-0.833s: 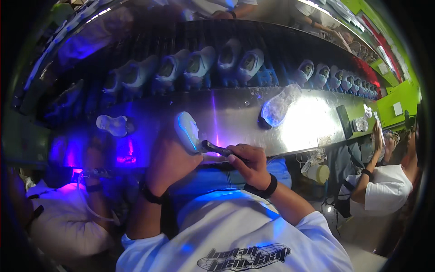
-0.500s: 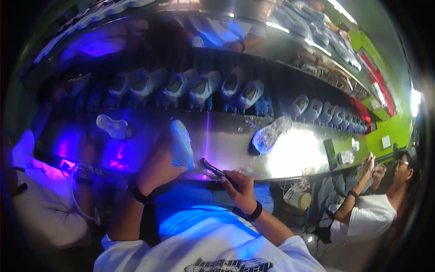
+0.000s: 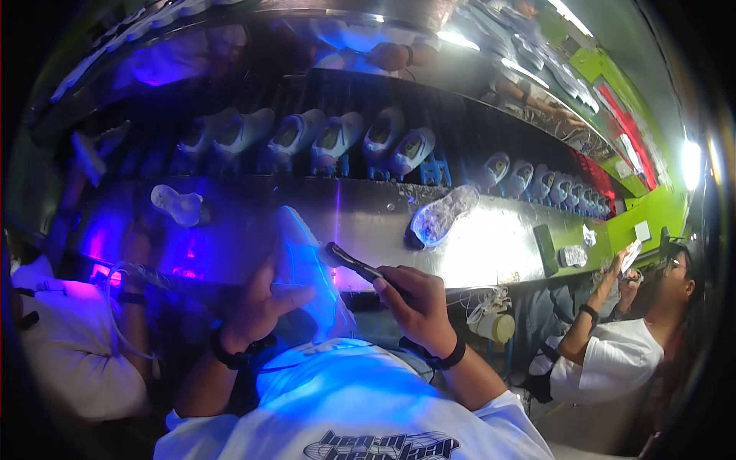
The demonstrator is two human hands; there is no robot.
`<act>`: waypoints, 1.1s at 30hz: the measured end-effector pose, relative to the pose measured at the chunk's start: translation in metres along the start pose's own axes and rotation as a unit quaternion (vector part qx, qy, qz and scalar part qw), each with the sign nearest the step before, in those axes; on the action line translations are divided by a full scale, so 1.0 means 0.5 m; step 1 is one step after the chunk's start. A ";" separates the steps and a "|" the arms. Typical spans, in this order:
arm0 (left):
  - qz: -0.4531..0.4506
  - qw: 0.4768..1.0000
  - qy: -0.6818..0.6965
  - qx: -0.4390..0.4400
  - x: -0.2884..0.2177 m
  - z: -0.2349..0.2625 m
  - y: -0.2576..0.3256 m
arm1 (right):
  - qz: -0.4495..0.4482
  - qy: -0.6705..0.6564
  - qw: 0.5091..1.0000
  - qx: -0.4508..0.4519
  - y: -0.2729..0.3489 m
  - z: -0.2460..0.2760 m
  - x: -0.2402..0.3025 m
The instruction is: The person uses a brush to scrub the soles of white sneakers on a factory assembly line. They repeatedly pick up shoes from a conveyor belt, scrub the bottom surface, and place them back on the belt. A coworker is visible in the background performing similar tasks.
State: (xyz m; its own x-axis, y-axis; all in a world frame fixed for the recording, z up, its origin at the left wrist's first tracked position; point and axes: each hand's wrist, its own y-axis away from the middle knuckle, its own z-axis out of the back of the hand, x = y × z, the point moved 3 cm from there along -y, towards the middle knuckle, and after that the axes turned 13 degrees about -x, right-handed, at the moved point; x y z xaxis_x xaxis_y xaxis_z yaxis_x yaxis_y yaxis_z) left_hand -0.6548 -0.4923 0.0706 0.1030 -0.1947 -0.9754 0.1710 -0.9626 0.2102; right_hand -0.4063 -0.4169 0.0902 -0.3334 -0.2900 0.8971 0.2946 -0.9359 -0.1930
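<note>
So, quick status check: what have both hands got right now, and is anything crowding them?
Left hand grips white shoe. Right hand holds dark brush, tip at the shoe. Loose clear sole on metal bench, apart from both hands.

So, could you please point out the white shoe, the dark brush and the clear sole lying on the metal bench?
white shoe (image 3: 300,257), head view, its side.
dark brush (image 3: 349,261), head view, its handle.
clear sole (image 3: 443,216), head view, its middle.

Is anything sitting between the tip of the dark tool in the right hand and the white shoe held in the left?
Nothing visible. The right hand holds the dark tool with its tip at the side of the white shoe, which the left hand grips from below. The clear sole lies apart on the metal bench.
</note>
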 end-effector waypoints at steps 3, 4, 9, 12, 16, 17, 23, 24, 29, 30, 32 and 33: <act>0.009 1.000 0.002 -0.008 -0.020 -0.013 0.014 | 0.023 0.004 1.000 -0.009 0.014 0.007 0.010; 0.008 1.000 -0.006 -0.002 -0.025 -0.016 0.016 | 0.034 0.011 0.999 -0.012 0.019 0.016 0.010; -0.023 0.998 -0.055 0.014 -0.031 -0.029 0.029 | 0.050 0.074 0.995 -0.036 0.014 0.035 0.023; 0.015 0.998 -0.053 0.012 -0.025 -0.032 0.036 | 0.053 0.083 0.995 -0.035 0.004 0.041 0.025; 0.000 1.000 0.023 -0.018 -0.026 -0.031 0.025 | 0.026 0.026 0.999 0.003 0.015 0.052 0.027; 0.006 0.999 0.025 -0.022 -0.032 -0.028 0.024 | 0.022 0.020 0.999 0.019 0.018 0.055 0.026; 0.014 0.997 0.028 -0.068 -0.025 -0.003 0.014 | 0.009 -0.033 0.996 0.077 0.030 0.078 0.020; 0.011 0.997 0.020 -0.077 -0.022 0.000 0.011 | -0.003 -0.039 0.995 0.087 0.031 0.084 0.023; 0.025 0.989 0.059 -0.130 -0.020 0.005 -0.005 | 0.006 -0.033 0.996 0.078 0.036 0.106 0.038; 0.053 0.986 0.084 -0.133 -0.022 0.003 -0.007 | -0.001 -0.027 0.997 0.076 0.036 0.111 0.040; 0.079 0.984 0.105 -0.123 -0.036 -0.007 -0.010 | -0.002 -0.008 0.998 0.067 0.036 0.119 0.053; 0.092 0.982 0.115 -0.118 -0.039 -0.011 -0.010 | 0.005 0.004 0.998 0.061 0.031 0.122 0.066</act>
State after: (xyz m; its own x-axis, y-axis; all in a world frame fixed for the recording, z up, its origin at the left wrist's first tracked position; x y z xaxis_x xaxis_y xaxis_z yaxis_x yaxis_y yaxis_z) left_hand -0.6522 -0.4827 0.0889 0.3675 -0.2876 -0.8844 0.3487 -0.8390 0.4177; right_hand -0.3579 -0.4287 0.1411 -0.3376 -0.3012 0.8918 0.4037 -0.9022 -0.1518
